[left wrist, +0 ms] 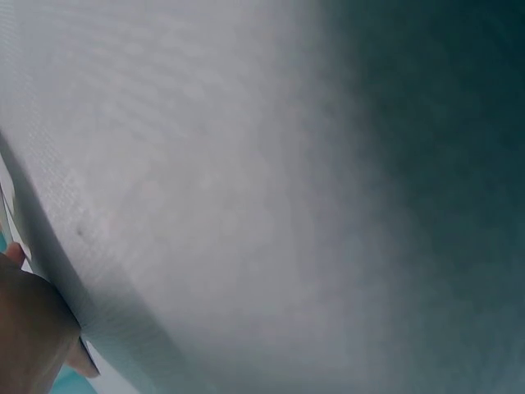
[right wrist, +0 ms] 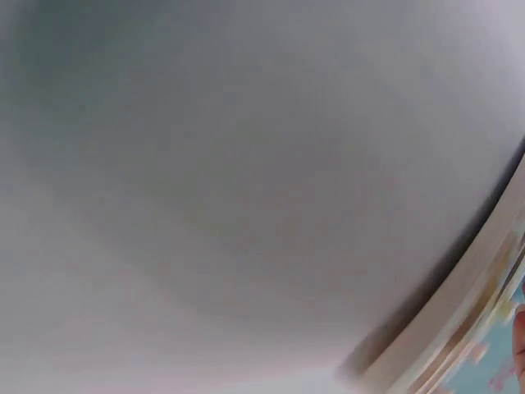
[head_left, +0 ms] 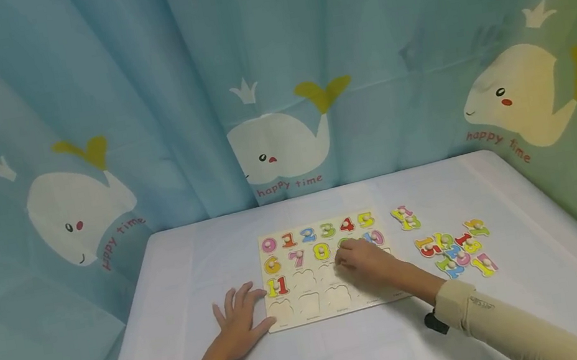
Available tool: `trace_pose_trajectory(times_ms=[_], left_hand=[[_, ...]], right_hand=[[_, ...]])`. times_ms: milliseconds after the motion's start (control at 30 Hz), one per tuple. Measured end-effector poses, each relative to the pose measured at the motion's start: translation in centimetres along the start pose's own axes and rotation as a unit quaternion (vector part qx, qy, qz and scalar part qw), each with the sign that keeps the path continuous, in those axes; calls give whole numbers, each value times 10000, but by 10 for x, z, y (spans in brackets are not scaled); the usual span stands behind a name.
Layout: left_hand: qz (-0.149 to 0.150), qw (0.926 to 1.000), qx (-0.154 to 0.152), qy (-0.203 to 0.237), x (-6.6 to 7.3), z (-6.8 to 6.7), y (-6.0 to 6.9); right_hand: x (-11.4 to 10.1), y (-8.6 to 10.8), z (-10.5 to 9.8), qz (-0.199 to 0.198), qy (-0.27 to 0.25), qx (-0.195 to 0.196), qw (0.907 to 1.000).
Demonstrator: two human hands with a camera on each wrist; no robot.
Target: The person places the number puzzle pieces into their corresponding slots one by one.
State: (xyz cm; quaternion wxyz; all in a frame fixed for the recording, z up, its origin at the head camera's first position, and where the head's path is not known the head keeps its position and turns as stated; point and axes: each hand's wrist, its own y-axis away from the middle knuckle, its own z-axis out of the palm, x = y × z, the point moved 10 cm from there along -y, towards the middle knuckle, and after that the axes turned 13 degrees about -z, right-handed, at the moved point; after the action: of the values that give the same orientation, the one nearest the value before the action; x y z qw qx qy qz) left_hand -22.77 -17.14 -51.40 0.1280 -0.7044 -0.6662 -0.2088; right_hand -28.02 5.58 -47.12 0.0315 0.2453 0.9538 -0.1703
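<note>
A pale wooden number puzzle board (head_left: pixel 313 319) lies on the table. My left hand (head_left: pixel 239 326) rests flat with spread fingers at its left edge, the fingertips close to or touching it. Just right of that edge sits the red-and-yellow 11 piece (head_left: pixel 277 286). My right hand (head_left: pixel 368 263) is over the board with its fingers bent, beside the green 9 piece (head_left: pixel 343 241), which it partly covers. What lies under its fingertips is hidden. Knobbed pieces fill the two upper rows, among them the yellow 8 (head_left: pixel 322 251). Both wrist views show mostly cloth.
Loose two-digit pieces lie right of the board, overlapping in a heap, including a red 15 (head_left: pixel 427 247) and a green-and-blue 12 (head_left: pixel 450 267). Two more overlap near the board's upper right corner (head_left: pixel 405 219). A blue whale-print curtain (head_left: pixel 156 131) hangs behind the white table (head_left: pixel 191 246).
</note>
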Motion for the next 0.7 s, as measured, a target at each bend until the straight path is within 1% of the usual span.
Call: trace_pose_trajectory(times_ms=[67,133,300,367,400,433,533,633,700], left_hand=[[1,10000,26,8,-1,-1,0],[-15,10000,28,4,-2,0,0],[-27,10000,5,-41,-7,4,2],[-14,10000,-3,-11,-7,5,2],[-39,10000,-29,-6,-7,6,1],[-32,10000,-20,17,-7,6,1],[-34,10000,-22,45,-6,6,0],[-30,10000,-24,38,-4,4,-1],[-8,10000,-9,17,-3,2,-1]], right_hand=[[15,11,-6,320,39,9,9995],[26,23,-12,595,46,114,9982],[48,53,-26,991,83,336,9945],[59,66,-31,1248,46,325,9916],[65,72,-34,1407,1,289,9896],[72,79,-35,1634,-41,206,9863],[90,99,-41,2144,-157,-49,9766],[103,118,-48,2525,-219,-186,9672],[109,129,-53,2674,-290,-194,9630]])
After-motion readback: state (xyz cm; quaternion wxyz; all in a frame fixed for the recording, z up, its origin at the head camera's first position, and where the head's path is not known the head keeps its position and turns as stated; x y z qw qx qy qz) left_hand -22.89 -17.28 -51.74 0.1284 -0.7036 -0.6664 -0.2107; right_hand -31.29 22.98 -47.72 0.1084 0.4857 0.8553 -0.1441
